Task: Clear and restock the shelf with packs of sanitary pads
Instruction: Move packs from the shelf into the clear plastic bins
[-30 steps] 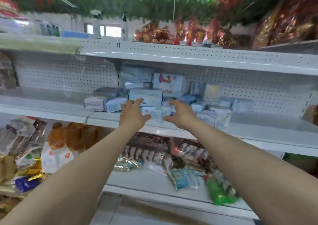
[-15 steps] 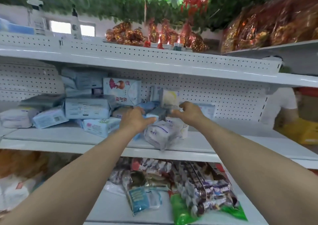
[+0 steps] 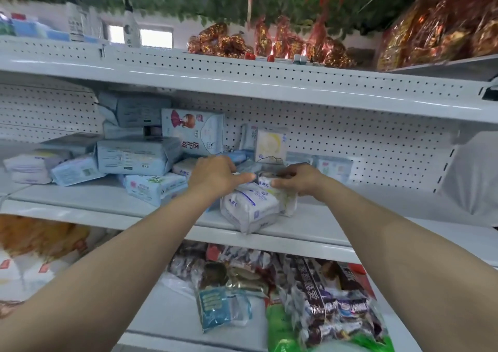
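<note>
Several pale blue and white packs of sanitary pads lie heaped on the middle white shelf [image 3: 310, 225]. A white pack marked ABC [image 3: 250, 207] sits at the shelf's front edge. My left hand [image 3: 215, 176] lies over the packs just left of it, fingers stretched toward the right. My right hand [image 3: 297, 179] grips a small pack on top of the pile, fingers curled on it. A tall pack with a cartoon girl [image 3: 192, 132] stands behind. More packs [image 3: 134, 156] are stacked to the left.
A perforated back panel [image 3: 363, 147] closes the shelf behind. The lower shelf holds snack bags [image 3: 323, 292] and a blue pouch [image 3: 221, 306]. Red and gold wrapped goods [image 3: 283, 44] and bottles stand on the top shelf. A person in white [image 3: 474, 174] stands at far right.
Both hands reached from the shelf's front edge into the heap and closed in on the packs at its middle. The view shifted right and nearer to the shelf.
</note>
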Demonstrator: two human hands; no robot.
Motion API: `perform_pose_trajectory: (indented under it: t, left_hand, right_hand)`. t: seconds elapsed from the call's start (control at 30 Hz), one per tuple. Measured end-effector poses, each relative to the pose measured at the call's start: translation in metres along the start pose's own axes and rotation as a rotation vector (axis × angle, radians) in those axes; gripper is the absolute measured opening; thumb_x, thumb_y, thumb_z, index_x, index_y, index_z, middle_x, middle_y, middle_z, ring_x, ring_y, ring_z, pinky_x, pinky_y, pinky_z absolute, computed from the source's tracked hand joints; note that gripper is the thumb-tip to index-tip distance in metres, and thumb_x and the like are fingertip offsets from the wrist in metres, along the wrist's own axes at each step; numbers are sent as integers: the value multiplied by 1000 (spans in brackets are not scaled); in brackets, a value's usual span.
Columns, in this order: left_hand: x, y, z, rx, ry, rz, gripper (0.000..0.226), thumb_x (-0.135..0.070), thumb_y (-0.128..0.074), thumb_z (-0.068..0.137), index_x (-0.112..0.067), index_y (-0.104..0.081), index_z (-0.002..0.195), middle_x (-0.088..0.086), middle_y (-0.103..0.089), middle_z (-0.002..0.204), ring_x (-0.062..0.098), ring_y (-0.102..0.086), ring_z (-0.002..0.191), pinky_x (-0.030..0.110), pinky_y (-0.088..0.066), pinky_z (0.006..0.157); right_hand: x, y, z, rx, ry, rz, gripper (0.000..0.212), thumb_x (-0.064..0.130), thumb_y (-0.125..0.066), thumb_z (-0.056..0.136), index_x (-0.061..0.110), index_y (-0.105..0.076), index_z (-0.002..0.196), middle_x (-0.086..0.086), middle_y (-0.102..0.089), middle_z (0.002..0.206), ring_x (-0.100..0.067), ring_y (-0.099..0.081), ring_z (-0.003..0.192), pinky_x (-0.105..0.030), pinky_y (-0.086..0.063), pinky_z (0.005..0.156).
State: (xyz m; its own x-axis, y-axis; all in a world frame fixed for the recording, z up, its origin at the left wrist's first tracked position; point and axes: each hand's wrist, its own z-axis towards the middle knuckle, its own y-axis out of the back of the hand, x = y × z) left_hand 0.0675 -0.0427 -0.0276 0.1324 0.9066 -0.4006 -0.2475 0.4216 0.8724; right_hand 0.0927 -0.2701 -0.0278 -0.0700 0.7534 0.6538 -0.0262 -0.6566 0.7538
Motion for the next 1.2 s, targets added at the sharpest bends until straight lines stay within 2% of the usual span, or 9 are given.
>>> perform_pose_trajectory:
  t: [0.07,0.2,0.4,0.67,0.8,0.87,1.03,1.13,1.2]
  left_hand:
    - [-7,-3,-4,95,15,-12,64,-80,-56,78,-16,-59,76,-8,-49,74,10,-47,67,30,-35,57]
    - [-10,-11,-10,216,87,4,63,-77,-58,80,-14,-58,78,0,-60,71,15,-60,61,28,-49,55]
    - [-12,-13,-21,279,179,-191,58,-65,-67,82,-8,-57,81,6,-67,79,27,-75,78,42,-63,75]
    - [3,-20,-35,353,295,-570,76,-57,-81,73,-4,-54,120,11,-63,115,28,-65,101,43,-58,89]
    - [14,-27,-53,405,300,-837,62,-42,-89,69,-8,-58,110,8,-66,119,24,-64,107,39,-55,92]
    - [20,-26,-70,438,303,-904,54,-42,-91,66,-11,-61,99,7,-67,112,21,-62,103,34,-54,87]
    - [60,-31,-95,483,328,-1073,104,-54,-99,22,-9,-71,111,9,-76,106,27,-68,107,47,-49,104]
    - [85,-18,-125,516,377,-1167,70,-39,-96,54,-8,-71,112,8,-77,101,23,-71,95,44,-53,100]
    - [105,-13,-140,514,422,-1232,42,-28,-86,74,-9,-70,108,6,-77,94,18,-71,84,34,-57,89]
  right_hand:
    - [0,1,1,14,-6,7,60,40,-87,76,17,-67,128,-2,-64,126,-20,-61,116,-38,-52,101]
    - [-2,2,-1,8,-16,-1,61,36,-90,72,19,-66,125,1,-63,122,-18,-61,112,-34,-52,99]
    - [-5,5,-18,-39,-69,-42,60,34,-91,71,21,-63,122,-1,-59,115,-18,-58,103,-30,-52,87]
    - [-6,7,-51,-117,-194,48,61,31,-91,72,19,-59,122,-7,-51,130,-24,-61,107,-39,-59,87]
    - [0,4,-76,-125,-235,24,68,31,-84,81,16,-50,137,-10,-53,137,-24,-61,105,-28,-50,65]
    - [4,2,-87,-144,-243,40,79,32,-84,81,11,-43,146,-11,-50,143,-28,-60,115,-29,-50,69]
    - [13,-7,-121,-99,-321,171,76,32,-86,79,-1,-49,137,-11,-60,121,-28,-70,102,-31,-61,71]
    - [18,-24,-142,-26,-380,291,64,35,-90,71,-1,-62,117,-13,-68,119,-23,-74,91,-24,-59,55]
    - [22,-40,-154,5,-406,378,90,39,-99,49,-3,-62,119,-18,-65,127,-22,-76,88,-29,-63,69]
